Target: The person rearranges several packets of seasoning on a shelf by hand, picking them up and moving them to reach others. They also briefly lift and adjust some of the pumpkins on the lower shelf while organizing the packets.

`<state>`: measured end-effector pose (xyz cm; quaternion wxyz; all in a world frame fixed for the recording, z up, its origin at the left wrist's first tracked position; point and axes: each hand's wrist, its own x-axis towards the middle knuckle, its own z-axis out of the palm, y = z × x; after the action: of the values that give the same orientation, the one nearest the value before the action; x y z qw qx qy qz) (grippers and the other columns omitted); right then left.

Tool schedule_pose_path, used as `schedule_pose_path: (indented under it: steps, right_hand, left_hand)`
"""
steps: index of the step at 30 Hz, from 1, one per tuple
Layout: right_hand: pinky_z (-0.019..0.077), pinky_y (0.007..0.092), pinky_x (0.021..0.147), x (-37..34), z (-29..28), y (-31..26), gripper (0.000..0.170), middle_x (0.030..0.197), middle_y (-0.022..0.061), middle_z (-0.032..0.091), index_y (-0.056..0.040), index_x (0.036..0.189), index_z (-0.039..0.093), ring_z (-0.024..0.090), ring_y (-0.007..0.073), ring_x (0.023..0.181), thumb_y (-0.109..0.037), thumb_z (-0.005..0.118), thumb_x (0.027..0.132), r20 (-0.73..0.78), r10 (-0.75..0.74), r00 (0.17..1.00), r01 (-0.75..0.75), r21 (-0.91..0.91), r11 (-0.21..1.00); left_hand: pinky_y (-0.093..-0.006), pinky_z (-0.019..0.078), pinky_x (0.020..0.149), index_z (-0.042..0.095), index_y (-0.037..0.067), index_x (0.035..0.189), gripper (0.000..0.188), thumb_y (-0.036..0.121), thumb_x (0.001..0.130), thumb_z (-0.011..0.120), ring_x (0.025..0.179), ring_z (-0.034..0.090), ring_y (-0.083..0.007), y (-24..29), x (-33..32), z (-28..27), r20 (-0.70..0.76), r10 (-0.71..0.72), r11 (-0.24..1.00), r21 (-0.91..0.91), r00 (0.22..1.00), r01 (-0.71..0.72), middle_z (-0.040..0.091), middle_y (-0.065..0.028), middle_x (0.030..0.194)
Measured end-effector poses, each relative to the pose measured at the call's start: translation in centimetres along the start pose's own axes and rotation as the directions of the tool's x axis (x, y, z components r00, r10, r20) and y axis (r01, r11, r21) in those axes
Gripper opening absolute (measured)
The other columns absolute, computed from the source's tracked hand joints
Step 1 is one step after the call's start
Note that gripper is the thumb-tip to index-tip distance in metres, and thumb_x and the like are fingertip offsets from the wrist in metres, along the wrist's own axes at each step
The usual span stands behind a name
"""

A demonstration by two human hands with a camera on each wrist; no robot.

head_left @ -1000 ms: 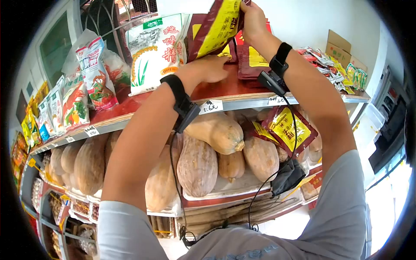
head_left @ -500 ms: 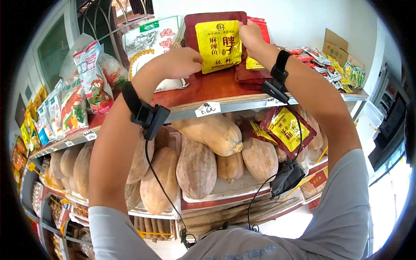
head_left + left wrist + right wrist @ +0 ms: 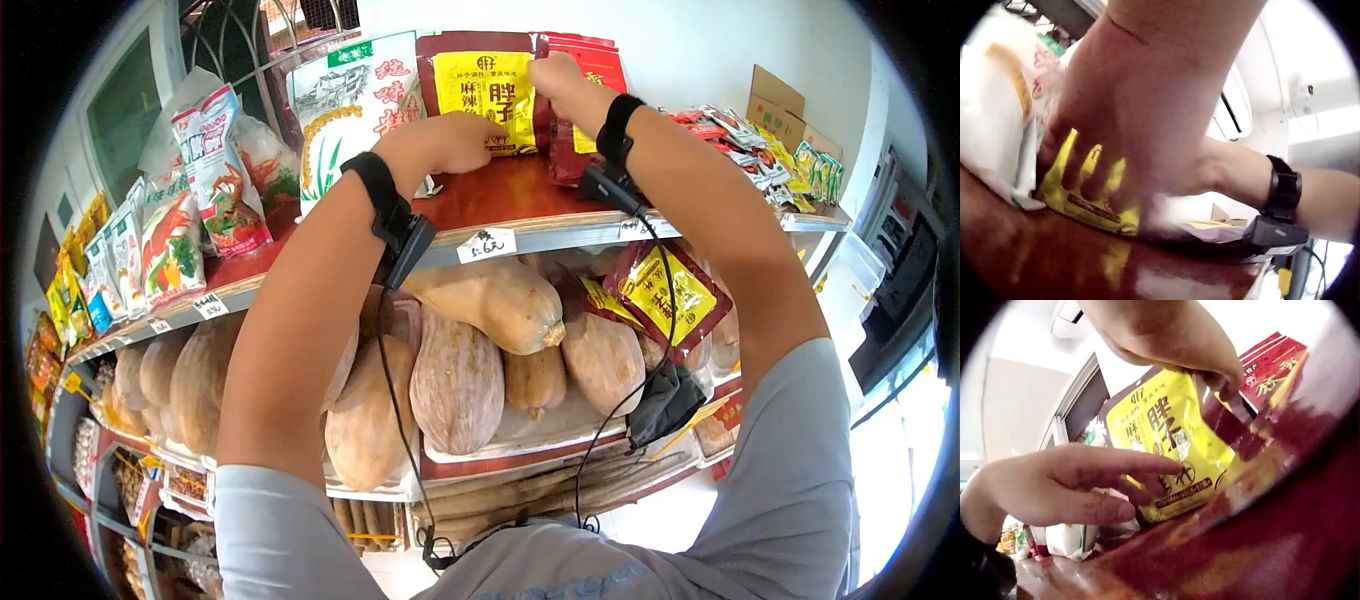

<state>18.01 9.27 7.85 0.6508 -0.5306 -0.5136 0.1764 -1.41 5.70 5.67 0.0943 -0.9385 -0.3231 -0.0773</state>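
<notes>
Left of the left hand (image 3: pixel 462 142) stands a white bag (image 3: pixel 350 125). That hand's fingers extend loosely before the maroon-and-yellow packet (image 3: pixel 487 88), contact unclear; the right hand (image 3: pixel 562 78) pinches its right edge. Tilted aloft a second ago, it now stands upright, apparently nearly placed. The right wrist view shows the left thumb, hidden overhead.

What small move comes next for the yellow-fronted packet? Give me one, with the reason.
Perhaps let the right hand release the packet: its base appears down on the shelf, and the left hand is at its front to steady it.
</notes>
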Motion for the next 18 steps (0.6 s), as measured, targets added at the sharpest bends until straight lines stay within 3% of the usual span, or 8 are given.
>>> schedule_pose_path:
  steps: [2, 6, 10, 11, 12, 14, 16, 18]
  right_hand:
    - [0.0446, 0.0396, 0.051, 1.3, -0.9, 0.1, 0.027, 0.08, 0.0174, 0.062, 0.0078, 0.102, 0.06, 0.061, 0.0276, 0.065, -0.012, 0.053, 0.084, 0.092, -0.163, 0.982, 0.185, -0.335, 0.924]
    - [0.0432, 0.0388, 0.047, 2.2, -1.6, 0.0, 0.024, 0.077, 0.0153, 0.063, 0.0085, 0.091, 0.064, 0.058, 0.0212, 0.057, -0.013, 0.06, 0.08, 0.119, -0.183, 0.976, 0.213, -0.346, 0.914]
    - [0.0524, 0.0417, 0.058, 4.6, -2.7, 0.0, 0.024, 0.078, 0.0197, 0.065, 0.0065, 0.086, 0.065, 0.067, 0.0301, 0.071, -0.016, 0.062, 0.078, 0.144, -0.164, 0.976, 0.216, -0.558, 0.801]
    - [0.0547, 0.045, 0.071, 4.3, -2.8, -0.2, 0.023, 0.086, 0.024, 0.067, 0.0035, 0.086, 0.066, 0.068, 0.0355, 0.085, -0.017, 0.061, 0.078, 0.136, -0.414, 0.9, 0.376, -0.722, 0.581]
    - [0.0547, 0.045, 0.071, 3.9, -2.7, -0.4, 0.023, 0.086, 0.024, 0.067, 0.0035, 0.086, 0.066, 0.068, 0.0355, 0.085, -0.017, 0.061, 0.078, 0.134, -0.414, 0.9, 0.375, -0.722, 0.582]
    - [0.0524, 0.0431, 0.074, 2.5, -2.3, -0.6, 0.034, 0.096, 0.0178, 0.064, -0.0019, 0.107, 0.055, 0.064, 0.0315, 0.09, -0.019, 0.069, 0.081, 0.197, -0.758, 0.622, 0.535, -0.813, 0.229]
    - [0.0503, 0.0453, 0.084, 0.5, -0.6, -2.2, 0.046, 0.111, 0.02, 0.061, -0.0051, 0.119, 0.048, 0.059, 0.0372, 0.104, -0.022, 0.069, 0.081, 0.244, -0.746, 0.619, 0.524, -0.837, 0.161]
    - [0.0531, 0.0465, 0.078, 0.6, 0.6, -2.5, 0.019, 0.095, 0.0232, 0.068, -0.0013, 0.09, 0.068, 0.066, 0.0353, 0.093, -0.015, 0.06, 0.08, 0.443, -0.702, 0.558, 0.693, -0.714, 0.101]
  left_hand:
    - [-0.0385, 0.0424, 0.1, 0.051, 0.013, 0.136, 0.052, 0.02, 0.085, 0.053, 0.117, 0.055, -0.0331, -0.1, 0.2, -0.4, 0.037, 0.044, 0.998, -0.044, 0.998, -0.043, 0.058, -0.0165, 0.128]
    - [-0.0376, 0.0407, 0.101, 0.049, 0.013, 0.138, 0.054, 0.019, 0.085, 0.05, 0.122, 0.052, -0.0315, 0.1, 0.3, -0.5, 0.305, -0.036, 0.999, 0.024, 0.952, 0.031, 0.055, -0.0168, 0.133]
    - [-0.0367, 0.0404, 0.1, 0.044, 0.015, 0.143, 0.058, 0.018, 0.085, 0.048, 0.122, 0.052, -0.031, -1.9, 2.3, 1.0, 0.247, -0.098, 0.985, -0.117, 0.964, 0.13, 0.052, -0.018, 0.137]
    - [-0.0366, 0.0402, 0.1, 0.043, 0.014, 0.143, 0.059, 0.017, 0.085, 0.048, 0.122, 0.052, -0.031, -1.7, 2.0, 0.8, 0.222, -0.11, 0.985, -0.104, 0.969, 0.136, 0.052, -0.0179, 0.136]
    - [-0.0366, 0.0401, 0.1, 0.042, 0.013, 0.143, 0.059, 0.017, 0.084, 0.048, 0.122, 0.051, -0.031, -1.6, 1.8, 0.5, 0.197, -0.123, 0.986, -0.089, 0.973, 0.142, 0.052, -0.0178, 0.136]
    - [-0.037, 0.0404, 0.1, 0.042, 0.012, 0.143, 0.059, 0.018, 0.084, 0.048, 0.122, 0.052, -0.0313, -2.0, 2.4, 1.1, 0.212, -0.125, 0.981, -0.118, 0.969, 0.153, 0.052, -0.018, 0.136]
    - [-0.0374, 0.0407, 0.1, 0.043, 0.011, 0.143, 0.059, 0.02, 0.085, 0.047, 0.121, 0.052, -0.0315, -2.9, 3.5, 2.0, 0.225, -0.134, 0.974, -0.147, 0.965, 0.17, 0.052, -0.0182, 0.136]
    - [-0.0394, 0.0406, 0.1, 0.043, 0.01, 0.142, 0.06, 0.025, 0.085, 0.047, 0.121, 0.052, -0.0319, -2.5, 4.6, 2.3, 0.386, -0.114, 0.993, 0.026, 0.915, 0.112, 0.052, -0.0183, 0.136]
